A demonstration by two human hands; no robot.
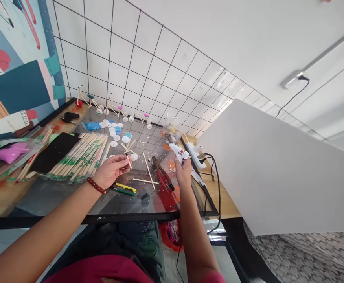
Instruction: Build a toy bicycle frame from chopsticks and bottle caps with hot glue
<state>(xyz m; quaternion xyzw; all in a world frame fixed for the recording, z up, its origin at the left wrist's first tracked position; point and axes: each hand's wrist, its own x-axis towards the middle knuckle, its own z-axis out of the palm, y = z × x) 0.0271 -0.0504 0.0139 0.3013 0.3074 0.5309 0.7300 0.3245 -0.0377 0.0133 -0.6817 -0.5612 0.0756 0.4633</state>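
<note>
Left of the red-handled pliers [163,177], the left hand [112,169] is pinching a short stick [128,161]; right of them, the right hand [184,169] is gripping a white glue gun [178,151]; steadying both should be helping aim

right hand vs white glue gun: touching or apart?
Touching. The head view shows the right hand gripping the white glue gun by its handle.

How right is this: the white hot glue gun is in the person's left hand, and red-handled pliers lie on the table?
One slip: the head view shows the white hot glue gun in the right hand, not the left hand. The red-handled pliers do lie on the table.
</note>
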